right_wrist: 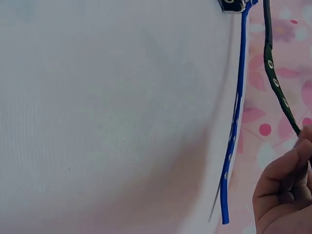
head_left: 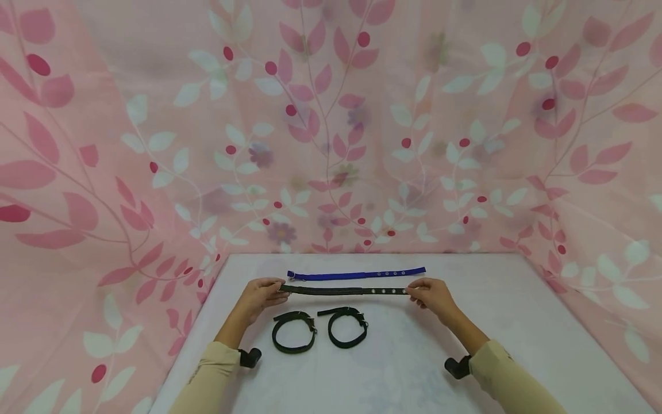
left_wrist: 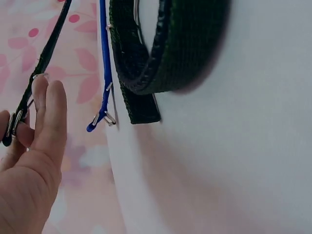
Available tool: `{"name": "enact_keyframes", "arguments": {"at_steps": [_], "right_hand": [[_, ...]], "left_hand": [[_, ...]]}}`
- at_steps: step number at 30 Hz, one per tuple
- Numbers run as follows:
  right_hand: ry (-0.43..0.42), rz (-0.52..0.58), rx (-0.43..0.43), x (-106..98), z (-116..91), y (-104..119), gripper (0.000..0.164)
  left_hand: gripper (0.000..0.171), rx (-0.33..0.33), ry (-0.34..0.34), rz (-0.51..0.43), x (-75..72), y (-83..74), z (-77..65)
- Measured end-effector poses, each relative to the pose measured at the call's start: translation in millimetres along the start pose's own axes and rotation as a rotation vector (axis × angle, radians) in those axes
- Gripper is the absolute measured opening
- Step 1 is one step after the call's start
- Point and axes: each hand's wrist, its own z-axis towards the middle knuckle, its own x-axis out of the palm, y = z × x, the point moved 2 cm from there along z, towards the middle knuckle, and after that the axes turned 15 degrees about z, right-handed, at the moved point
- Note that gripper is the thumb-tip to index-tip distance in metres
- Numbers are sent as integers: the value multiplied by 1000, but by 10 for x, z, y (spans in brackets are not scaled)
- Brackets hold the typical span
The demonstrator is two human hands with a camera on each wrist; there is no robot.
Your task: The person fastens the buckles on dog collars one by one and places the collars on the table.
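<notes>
A dark green collar strap (head_left: 326, 291) with metal eyelets is stretched level above the table between both hands. My left hand (head_left: 261, 297) pinches its buckle end; in the left wrist view the buckle shows between thumb and finger, the other fingers of that hand (left_wrist: 46, 122) extended. At the eyelet end, my right hand (head_left: 432, 297) pinches the strap tip between thumb and fingertips, as the right wrist view also shows the hand (right_wrist: 285, 185). Beyond it lies a blue collar (head_left: 341, 276), laid out straight. Two dark green collars, one left (head_left: 293, 348) and one right (head_left: 347, 344), are buckled into loops nearer me.
The white table (head_left: 414, 374) reaches back to a pink floral cloth (head_left: 331, 144) that hangs behind and along both sides. Small black devices, one left (head_left: 250, 357) and one right (head_left: 457, 368), are strapped at the wrists.
</notes>
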Motion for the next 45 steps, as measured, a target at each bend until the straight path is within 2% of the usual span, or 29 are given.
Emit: {"name": "enact_keyframes", "arguments": {"at_steps": [3, 6, 11, 14, 16, 19, 21, 25, 28, 32, 34, 37, 39, 42, 44, 45], "right_hand": [[-23, 74, 7, -28, -44, 35, 32], [-39, 146, 2, -59, -88, 74, 33], [-48, 268, -11, -69, -154, 138, 31], [-24, 400, -9, -39, -197, 182, 29], [1, 496, -8, -8, -232, 212, 27], [66, 610, -17, 48, -296, 252, 25], [135, 650, -26, 85, -346, 271, 23], [254, 713, -74, 150, -444, 313, 29], [292, 731, -119, 193, -486, 359, 36], [287, 708, -125, 246, -503, 396, 39], [259, 673, -123, 262, -523, 389, 34], [229, 605, -151, 271, -571, 357, 23], [201, 558, -185, 278, -597, 342, 24], [150, 505, -195, 311, -607, 350, 27], [120, 485, -181, 332, -615, 361, 27], [111, 474, -168, 340, -624, 364, 28]], "left_hand": [[50, 2, -4, -38, 22, -20, -34], [44, -16, -23, -91, 50, -32, -73], [11, -8, -31, -303, 109, -55, -156], [13, 34, -48, -423, 149, -78, -201], [16, 67, -76, -495, 174, -92, -223], [21, 122, -95, -550, 210, -117, -271], [26, 151, -68, -585, 250, -143, -319], [35, 208, 27, -634, 386, -261, -410], [38, 205, 46, -640, 497, -373, -431], [36, 147, -23, -629, 576, -453, -437], [32, 114, -51, -632, 594, -455, -445], [35, 98, -39, -621, 612, -440, -465], [38, 106, -6, -616, 620, -430, -475], [46, 158, 55, -524, 634, -392, -518], [50, 188, 75, -366, 661, -356, -556], [51, 211, 81, -258, 677, -335, -573]]}}
